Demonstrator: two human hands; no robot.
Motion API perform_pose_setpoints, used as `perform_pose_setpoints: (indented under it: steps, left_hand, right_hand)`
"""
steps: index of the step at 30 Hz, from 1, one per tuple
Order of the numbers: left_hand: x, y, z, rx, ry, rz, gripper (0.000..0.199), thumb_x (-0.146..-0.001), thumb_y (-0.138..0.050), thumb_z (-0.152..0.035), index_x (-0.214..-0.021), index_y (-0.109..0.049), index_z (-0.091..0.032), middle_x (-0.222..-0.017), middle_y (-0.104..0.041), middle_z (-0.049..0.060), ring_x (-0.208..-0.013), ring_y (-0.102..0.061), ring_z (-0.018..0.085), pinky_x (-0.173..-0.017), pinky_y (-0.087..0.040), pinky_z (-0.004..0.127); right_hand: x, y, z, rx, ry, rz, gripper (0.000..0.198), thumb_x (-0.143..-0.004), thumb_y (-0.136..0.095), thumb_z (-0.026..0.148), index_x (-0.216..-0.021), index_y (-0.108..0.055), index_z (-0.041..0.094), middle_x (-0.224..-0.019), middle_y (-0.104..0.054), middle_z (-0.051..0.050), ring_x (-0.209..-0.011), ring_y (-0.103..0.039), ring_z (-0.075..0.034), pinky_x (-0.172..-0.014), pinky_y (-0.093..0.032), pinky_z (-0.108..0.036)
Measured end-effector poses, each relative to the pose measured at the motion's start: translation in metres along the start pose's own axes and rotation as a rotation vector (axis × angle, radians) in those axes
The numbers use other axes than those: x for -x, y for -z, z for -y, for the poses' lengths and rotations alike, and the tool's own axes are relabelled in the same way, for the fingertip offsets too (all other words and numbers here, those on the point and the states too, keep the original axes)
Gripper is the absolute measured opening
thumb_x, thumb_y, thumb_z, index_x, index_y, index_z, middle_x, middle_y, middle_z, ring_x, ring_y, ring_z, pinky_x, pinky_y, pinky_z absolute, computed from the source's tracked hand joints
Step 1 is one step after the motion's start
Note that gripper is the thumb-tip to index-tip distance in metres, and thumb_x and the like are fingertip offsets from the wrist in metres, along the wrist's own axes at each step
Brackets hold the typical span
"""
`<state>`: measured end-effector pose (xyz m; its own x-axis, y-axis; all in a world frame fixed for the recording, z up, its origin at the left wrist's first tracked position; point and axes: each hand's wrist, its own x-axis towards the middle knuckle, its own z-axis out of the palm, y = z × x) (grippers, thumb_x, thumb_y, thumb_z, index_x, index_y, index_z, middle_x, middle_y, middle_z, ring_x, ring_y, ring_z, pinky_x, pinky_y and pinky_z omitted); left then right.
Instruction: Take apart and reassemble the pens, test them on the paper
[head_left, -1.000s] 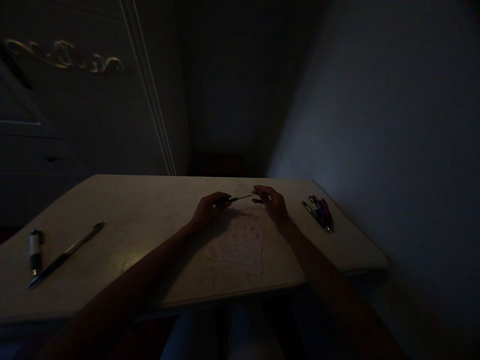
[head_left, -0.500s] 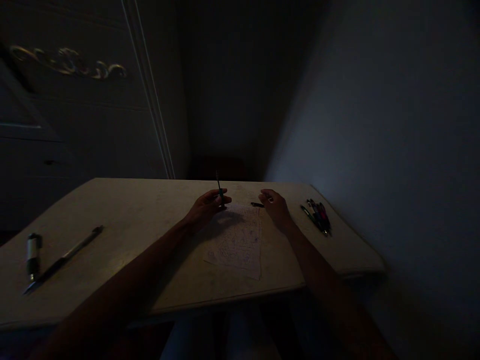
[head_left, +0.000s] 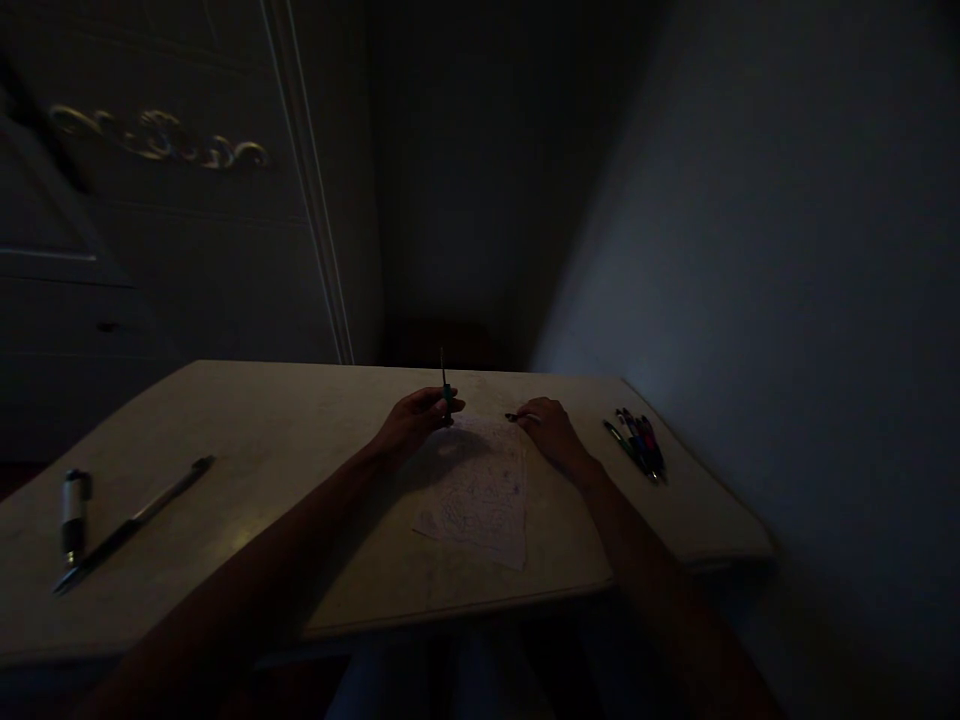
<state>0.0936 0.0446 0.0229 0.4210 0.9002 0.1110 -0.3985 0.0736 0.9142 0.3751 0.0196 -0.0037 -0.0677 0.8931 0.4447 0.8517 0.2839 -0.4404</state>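
Observation:
My left hand (head_left: pixel 411 418) is closed around a slim pen part (head_left: pixel 448 394), greenish at the grip, with a thin dark rod standing straight up from it. It is held above the far left corner of a sheet of paper (head_left: pixel 480 510) covered in scribbled lines. At the sheet's far right corner, my right hand (head_left: pixel 549 425) has its fingertips down on a small dark pen piece (head_left: pixel 511 417), thumb and fingers drawn together. Dim light hides the finer detail of both parts.
Several pens (head_left: pixel 636 448) lie bunched near the table's right edge, by the wall. On the left are a thick white-and-black marker (head_left: pixel 73 515) and a long pen (head_left: pixel 146 515), their tips close together. The pale table (head_left: pixel 300 420) ends close to my body. A cabinet (head_left: pixel 187 270) stands at the left.
My right hand has come down and closed its fingertips onto the small dark piece. My left hand still holds its part upright. The view has shifted slightly.

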Motion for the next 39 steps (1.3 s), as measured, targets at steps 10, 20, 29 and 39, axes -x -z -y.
perform_pose_setpoints:
  steps: [10, 20, 29, 39]
  left_hand:
    - [-0.001, 0.002, 0.002, -0.115, -0.054, 0.005, 0.045, -0.068, -0.082, -0.043, -0.101, -0.071, -0.015, -0.100, -0.074, 0.013, -0.095, -0.067, 0.025, -0.082, -0.049, 0.036]
    - [0.008, -0.012, -0.003, -0.413, -0.062, 0.061, 0.044, -0.069, -0.078, -0.049, -0.095, -0.072, -0.014, -0.094, -0.075, 0.010, -0.076, -0.064, 0.017, -0.074, -0.051, 0.032]
    - [0.010, -0.016, 0.003, -0.772, -0.226, -0.002, 0.033, -0.080, -0.066, -0.046, -0.096, -0.073, -0.018, -0.098, -0.075, 0.007, -0.085, -0.068, 0.022, -0.073, -0.054, 0.031]
    - [0.011, -0.009, 0.011, -1.028, -0.384, -0.021, 0.019, -0.085, -0.061, -0.027, -0.099, -0.073, -0.022, -0.097, -0.074, 0.007, -0.090, -0.068, 0.023, -0.080, -0.053, 0.037]
  right_hand:
    - [0.001, 0.007, 0.012, -0.113, -0.055, -0.084, 0.014, -0.083, -0.060, 0.027, -0.088, -0.071, 0.020, -0.097, -0.070, -0.008, -0.096, -0.059, -0.024, -0.089, -0.043, -0.040]
    - [-0.012, 0.015, 0.033, -0.999, -0.265, -0.227, 0.043, -0.073, -0.069, 0.040, -0.112, -0.060, 0.024, -0.079, -0.061, 0.002, -0.060, -0.051, -0.011, -0.058, -0.042, -0.026]
    - [-0.006, 0.018, 0.057, -1.377, -0.298, -0.127, 0.038, -0.072, -0.076, 0.035, -0.104, -0.059, 0.026, -0.083, -0.064, 0.002, -0.069, -0.063, -0.013, -0.065, -0.052, -0.027]
    - [-0.006, 0.019, 0.054, -1.339, -0.256, -0.174, 0.042, -0.072, -0.078, 0.033, -0.105, -0.053, 0.029, -0.089, -0.066, 0.005, -0.086, -0.071, -0.017, -0.083, -0.057, -0.034]
